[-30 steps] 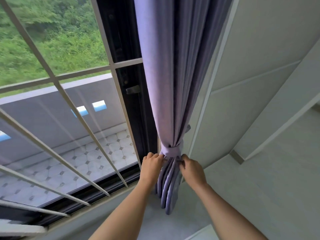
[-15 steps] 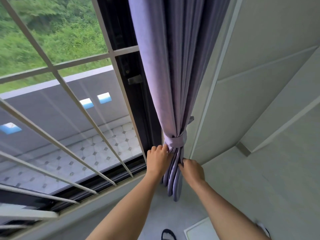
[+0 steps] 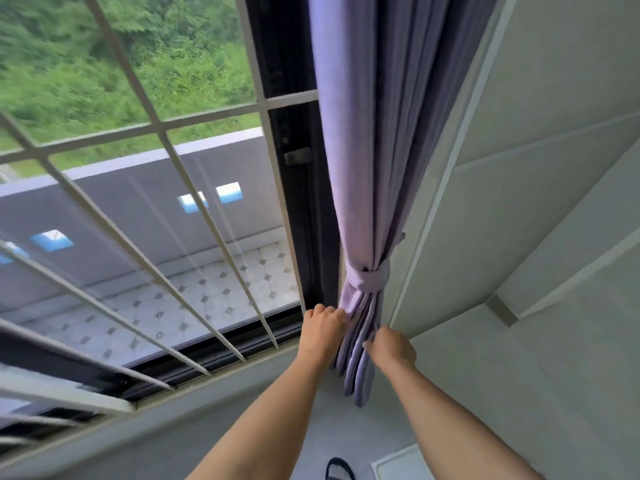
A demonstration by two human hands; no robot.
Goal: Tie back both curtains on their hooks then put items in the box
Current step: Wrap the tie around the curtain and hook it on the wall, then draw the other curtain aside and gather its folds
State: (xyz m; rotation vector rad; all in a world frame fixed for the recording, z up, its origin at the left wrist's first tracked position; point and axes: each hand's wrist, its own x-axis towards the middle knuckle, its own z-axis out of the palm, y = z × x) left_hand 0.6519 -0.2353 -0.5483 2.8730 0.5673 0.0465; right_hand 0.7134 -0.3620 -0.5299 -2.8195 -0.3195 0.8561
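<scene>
At 6 o'clock, 2 hands pinch 1 purple curtain [image 3: 360, 202] below its 1 tie band [image 3: 370, 279]: left hand [image 3: 323, 329] grasping the left folds, right hand [image 3: 391, 346] the right folds. Tugging down hard could slide the band off. No hook or box shows

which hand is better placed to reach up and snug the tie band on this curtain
Left, probably. The left hand grips the curtain folds just under the tie band, on its knotted side. The right hand sits lower and farther from the band.
</scene>
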